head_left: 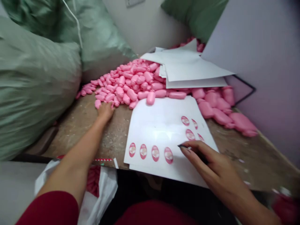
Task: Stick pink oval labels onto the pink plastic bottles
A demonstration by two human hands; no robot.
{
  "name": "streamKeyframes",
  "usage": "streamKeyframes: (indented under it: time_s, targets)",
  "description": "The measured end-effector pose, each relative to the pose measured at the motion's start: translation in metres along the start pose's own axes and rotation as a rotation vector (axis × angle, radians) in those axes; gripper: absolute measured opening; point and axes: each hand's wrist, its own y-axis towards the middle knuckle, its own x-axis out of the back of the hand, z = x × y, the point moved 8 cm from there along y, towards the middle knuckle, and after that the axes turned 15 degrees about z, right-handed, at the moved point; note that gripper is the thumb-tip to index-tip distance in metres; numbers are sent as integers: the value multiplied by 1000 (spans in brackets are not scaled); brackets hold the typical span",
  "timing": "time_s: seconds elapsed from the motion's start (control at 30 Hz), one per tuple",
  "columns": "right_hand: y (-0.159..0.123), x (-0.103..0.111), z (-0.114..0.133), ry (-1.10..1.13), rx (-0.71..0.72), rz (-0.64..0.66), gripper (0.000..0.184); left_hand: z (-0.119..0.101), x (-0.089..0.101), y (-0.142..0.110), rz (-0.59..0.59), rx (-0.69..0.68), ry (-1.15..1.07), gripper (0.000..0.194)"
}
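Note:
My left hand (106, 111) reaches to the near edge of a heap of small pink plastic bottles (132, 79). Its fingers touch the bottles there but are mostly hidden, so a grip cannot be made out. Over the right part of a white sticker sheet (159, 122), my right hand (206, 159) is closed in a pinch. Between thumb and forefinger a small dark pointed thing (180, 146) pokes out, too small to name. Oval pink stickers (168, 155) remain in a row along the sheet's near edge, with several more at its right. One pink bottle (150, 97) stands at the sheet's far edge.
Big green sacks (37, 84) bulge at the left and back. More white sheets (187, 67) lie over the heap. Larger-looking pink bottles (217, 106) line the right beside a pale panel (262, 68). Below the wooden table's (114, 137) edge hangs a white bag (106, 184) holding pink items.

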Motion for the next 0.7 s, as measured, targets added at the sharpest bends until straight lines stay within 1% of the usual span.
streamKeyframes:
  time_s: [0.07, 0.13, 0.23, 0.3, 0.33, 0.4, 0.47, 0.53, 0.6, 0.67, 0.7]
  targets:
    - [0, -3, 1, -1, -12, 57, 32, -4, -4, 2, 38, 0, 21, 38]
    - [1, -7, 0, -12, -26, 113, 30, -7, -2, -8, 63, -18, 21, 38]
    - [4, -8, -6, -16, -46, 152, 27, -13, 9, -38, 74, -73, -11, 44]
    - [5, -5, -6, 26, -48, 127, 24, -22, 14, -66, 68, -115, -52, 45]
    - [5, -2, -4, 63, -39, 110, 22, -30, 13, -81, 87, -154, -103, 43]
    - [7, -1, 5, 178, 3, 109, 19, -53, 2, -113, 187, -280, -238, 39]
    - [8, -6, 19, 342, 72, 156, 15, -82, -14, -145, 318, -431, -372, 39]
    - [8, -13, 33, 489, 131, 211, 14, -106, -29, -173, 404, -528, -482, 40]
    - [7, -17, 40, 569, 159, 228, 13, -122, -43, -188, 458, -555, -682, 34]
    - [6, -16, 39, 591, 158, 220, 13, -128, -56, -193, 509, -502, -1011, 33]
    - [5, -14, 36, 583, 152, 211, 14, -128, -63, -192, 527, -446, -1201, 34]
